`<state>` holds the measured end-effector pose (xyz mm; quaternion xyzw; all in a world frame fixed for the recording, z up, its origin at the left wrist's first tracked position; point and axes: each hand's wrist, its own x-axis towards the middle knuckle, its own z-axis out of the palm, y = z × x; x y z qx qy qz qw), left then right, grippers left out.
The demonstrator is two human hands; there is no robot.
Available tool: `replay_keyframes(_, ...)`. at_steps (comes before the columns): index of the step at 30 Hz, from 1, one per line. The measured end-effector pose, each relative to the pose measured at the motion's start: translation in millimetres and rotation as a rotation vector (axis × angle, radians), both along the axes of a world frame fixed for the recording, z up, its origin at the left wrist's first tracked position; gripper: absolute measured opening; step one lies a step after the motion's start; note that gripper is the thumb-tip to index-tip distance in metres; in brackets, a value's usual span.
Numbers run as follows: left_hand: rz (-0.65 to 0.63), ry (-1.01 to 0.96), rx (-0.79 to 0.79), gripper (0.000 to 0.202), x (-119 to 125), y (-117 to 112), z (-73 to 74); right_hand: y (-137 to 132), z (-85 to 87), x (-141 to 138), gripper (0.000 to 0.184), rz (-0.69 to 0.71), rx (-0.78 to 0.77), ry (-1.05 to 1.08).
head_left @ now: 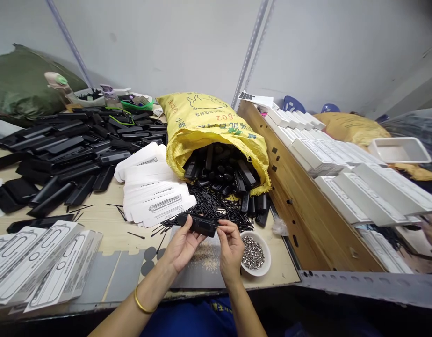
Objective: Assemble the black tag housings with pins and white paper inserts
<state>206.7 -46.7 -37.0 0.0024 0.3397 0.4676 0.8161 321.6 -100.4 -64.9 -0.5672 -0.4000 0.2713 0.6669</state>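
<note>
An oblong black plastic casing is held up over the front of the table by my left hand, thumb on top and fingers below. My right hand is closed in a pinch at the casing's right end; whatever lies between its fingertips is too small to make out. Beneath the hands lies a grey mat with small tan grains scattered on it. A white bowl of small shiny metal pieces stands just right of my right hand. Thin black sticks are heaped behind the casing.
A yellow woven sack spills black parts toward me. Printed white sheets and piled black casings lie left; white boxes stand front left. A wooden partition edges the right, with boxes and another person's hand beyond.
</note>
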Motion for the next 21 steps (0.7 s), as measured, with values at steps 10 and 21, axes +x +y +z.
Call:
replay_keyframes(10, 0.024, 0.042, 0.017, 0.022, 1.8, -5.0, 3.1, -1.7, -4.0, 0.0, 0.008, -0.003, 0.051, -0.06)
replay_keyframes(21, 0.056, 0.13, 0.103, 0.014, -9.2, -9.2, 5.3, -9.7, -2.4, 1.3, 0.008, 0.088, 0.005, -0.089)
